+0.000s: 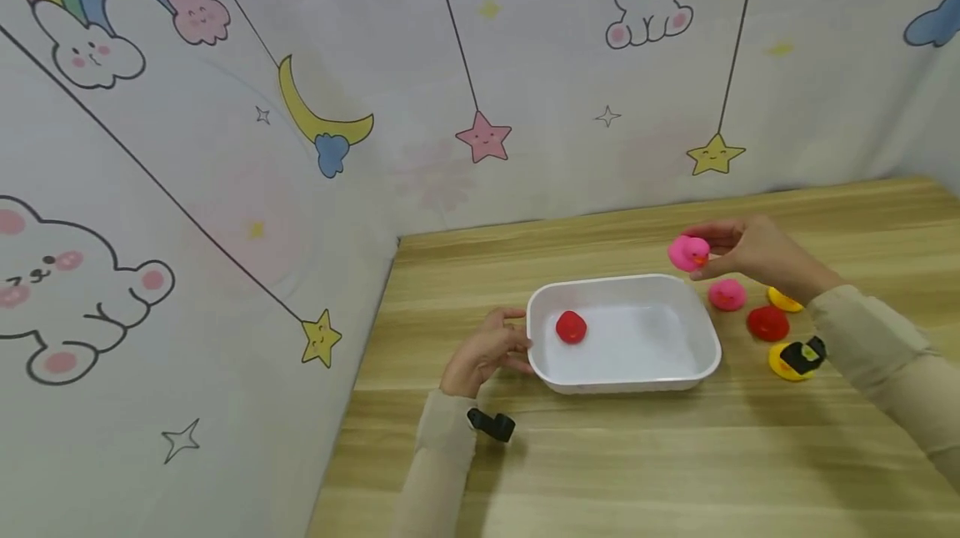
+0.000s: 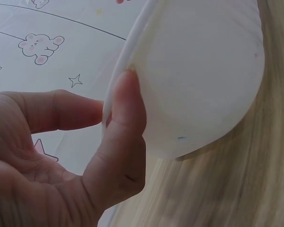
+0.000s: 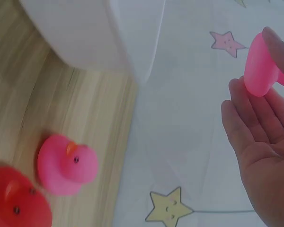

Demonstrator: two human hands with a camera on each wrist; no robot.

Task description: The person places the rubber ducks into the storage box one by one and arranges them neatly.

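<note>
My right hand (image 1: 750,250) pinches a pink rubber duck (image 1: 687,253) between thumb and fingers, up above the back right corner of a white plastic basin (image 1: 637,384). In the right wrist view the raised pink duck shows between the thumb and fingertips. At the basin's left end, my left hand (image 1: 491,350) grips the rim; the left wrist view shows thumb and finger on either side of the basin's edge (image 2: 203,85). Inside the basin, toward its left end, lies a red rubber duck (image 1: 572,327).
Right of the basin stand another pink duck (image 1: 727,294), a red duck (image 1: 768,324) and two yellow ducks, one (image 1: 784,299) partly behind the right forearm, the other (image 1: 787,364) nearer. A patterned white cloth (image 1: 562,179) hangs behind the wooden table (image 1: 600,471) and along its left side.
</note>
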